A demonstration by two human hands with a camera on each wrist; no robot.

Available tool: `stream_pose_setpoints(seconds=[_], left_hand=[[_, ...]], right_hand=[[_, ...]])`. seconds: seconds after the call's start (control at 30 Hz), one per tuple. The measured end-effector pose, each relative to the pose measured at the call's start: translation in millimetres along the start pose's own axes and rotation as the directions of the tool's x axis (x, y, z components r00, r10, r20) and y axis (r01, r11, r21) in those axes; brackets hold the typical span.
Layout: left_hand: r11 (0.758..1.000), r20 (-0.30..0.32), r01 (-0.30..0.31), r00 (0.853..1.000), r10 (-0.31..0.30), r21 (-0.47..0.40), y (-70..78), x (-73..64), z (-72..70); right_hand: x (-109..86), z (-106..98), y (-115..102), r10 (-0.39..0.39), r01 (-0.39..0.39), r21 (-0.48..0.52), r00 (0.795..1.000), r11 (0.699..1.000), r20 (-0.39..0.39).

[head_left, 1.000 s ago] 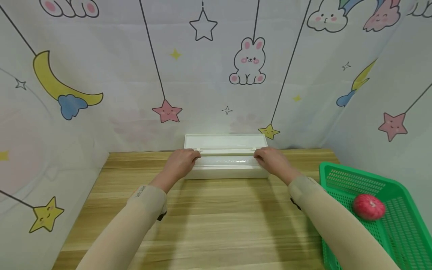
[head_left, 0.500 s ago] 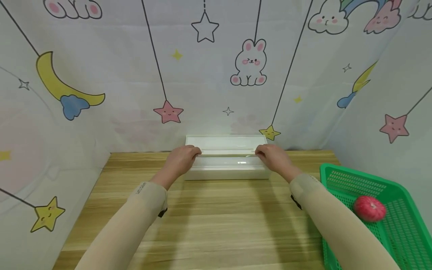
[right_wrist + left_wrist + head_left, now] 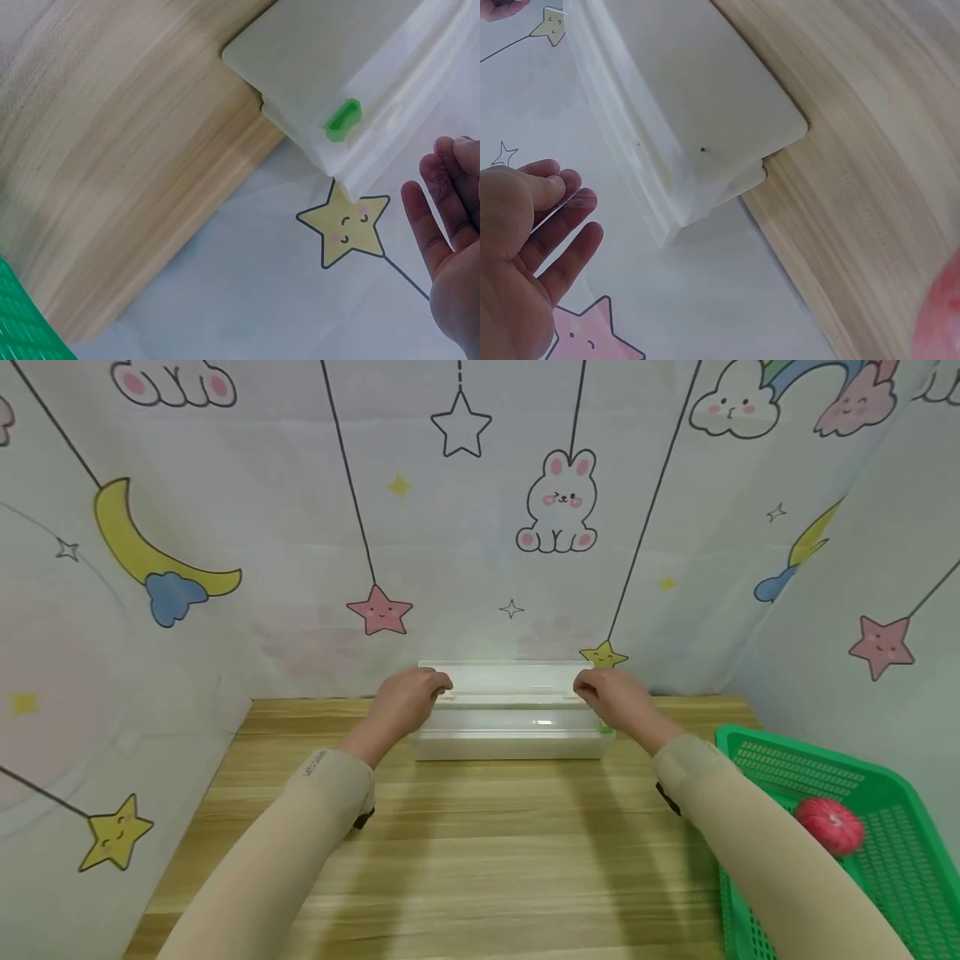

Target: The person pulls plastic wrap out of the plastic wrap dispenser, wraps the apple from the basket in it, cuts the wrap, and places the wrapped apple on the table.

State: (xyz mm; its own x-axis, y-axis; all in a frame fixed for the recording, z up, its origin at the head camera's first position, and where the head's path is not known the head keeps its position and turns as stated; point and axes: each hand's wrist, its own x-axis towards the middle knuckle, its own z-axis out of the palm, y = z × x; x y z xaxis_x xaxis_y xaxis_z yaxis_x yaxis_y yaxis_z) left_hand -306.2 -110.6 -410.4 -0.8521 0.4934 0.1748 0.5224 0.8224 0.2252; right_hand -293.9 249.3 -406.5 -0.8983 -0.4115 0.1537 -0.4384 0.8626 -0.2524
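A long white cling film dispenser (image 3: 510, 746) lies at the back of the table with its lid (image 3: 517, 678) raised. Above its left end, my left hand (image 3: 408, 702) pinches the edge of thin clear cling film (image 3: 581, 199) between thumb and forefinger, the other fingers loosely bent. Over the right end, my right hand (image 3: 621, 703) holds its thumb and forefinger together in the same way; the film there is hard to see. Both hands are apart from the dispenser. A green tab (image 3: 343, 120) shows on its right end.
A green plastic basket (image 3: 795, 743) stands at the right, holding a round pink-red fruit-like thing (image 3: 831, 827). Part of another round pink-red thing (image 3: 941, 322) shows in the left wrist view. A printed cloth (image 3: 487, 543) hangs right behind the wooden table (image 3: 480, 860).
Both hands have risen a little from the dispenser's opening, drawing up film. A green spot now shows at the dispenser's right end. The head view has shifted slightly.
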Motion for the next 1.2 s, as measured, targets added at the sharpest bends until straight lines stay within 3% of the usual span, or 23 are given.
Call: stream_pose_setpoints(seconds=[0.47, 0.93, 1.2], left_hand=[[0.999, -0.049, -0.014, 0.999, 0.012, -0.038, 4.2, -5.6, -34.9], [0.996, -0.084, -0.063, 0.995, 0.058, -0.068, 15.7, -12.5, -65.7], [0.990, -0.116, -0.102, 0.989, 0.090, -0.094, 12.7, -14.1, -81.1]], right_hand=[[-2.8, -32.4, -5.2, 0.018, -0.018, 0.030, 1.000, 0.999, 0.001], [-8.8, -62.4, -10.1, -0.060, 0.063, 0.037, 0.996, 0.997, -0.059], [-7.4, -79.5, -19.4, -0.068, 0.069, 0.010, 0.996, 0.998, -0.065]])
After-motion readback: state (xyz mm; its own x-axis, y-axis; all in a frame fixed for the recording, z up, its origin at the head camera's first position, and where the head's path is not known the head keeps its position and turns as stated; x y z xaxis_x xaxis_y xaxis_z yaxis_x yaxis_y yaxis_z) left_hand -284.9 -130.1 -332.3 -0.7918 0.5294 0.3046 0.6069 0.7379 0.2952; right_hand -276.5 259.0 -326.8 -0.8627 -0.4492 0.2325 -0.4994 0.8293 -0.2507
